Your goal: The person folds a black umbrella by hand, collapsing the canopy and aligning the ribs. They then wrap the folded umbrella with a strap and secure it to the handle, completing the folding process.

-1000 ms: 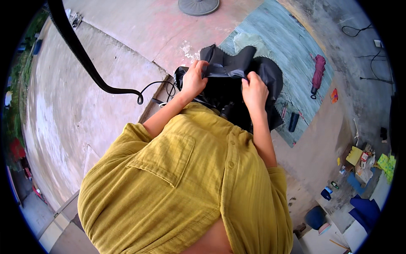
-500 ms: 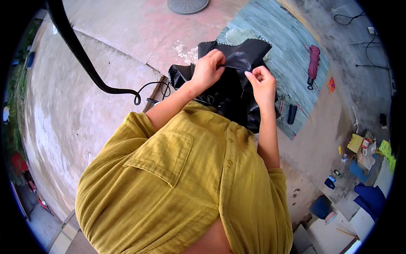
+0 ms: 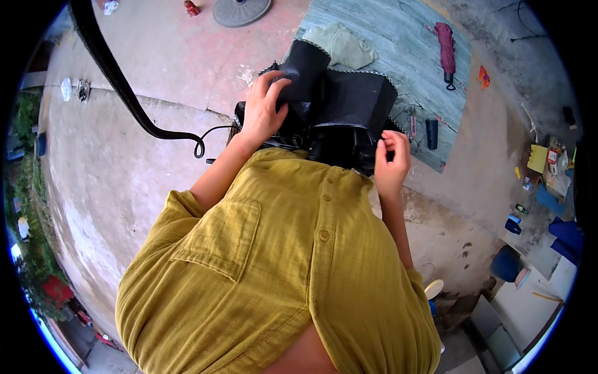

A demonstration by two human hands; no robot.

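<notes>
My left hand (image 3: 265, 105) rests on the left part of a black, glossy fabric item (image 3: 355, 96) with black-and-white trimmed edges, its fingers apart. The item lies in folds at my waist, with a darker recess below the upper flap; what is inside is too dark to tell. My right hand (image 3: 390, 161) is at its lower right edge, fingers curled and closed; what they hold, if anything, is hidden. My olive shirt (image 3: 280, 249) fills the lower middle.
A blue-grey board (image 3: 423, 93) bears a pale cloth (image 3: 339, 47), purple folded umbrella (image 3: 446, 47) and dark cylinder (image 3: 431, 134). A round grey base (image 3: 240, 9) stands above. Black strap (image 3: 149, 128) hangs left. Orange slippers (image 3: 483, 77) and clutter (image 3: 548, 171) lie right.
My left hand has left the middle flap and moved leftward. My right hand has moved down to the right edge. The fabric's upper part now lies in two flaps. The view has shifted.
</notes>
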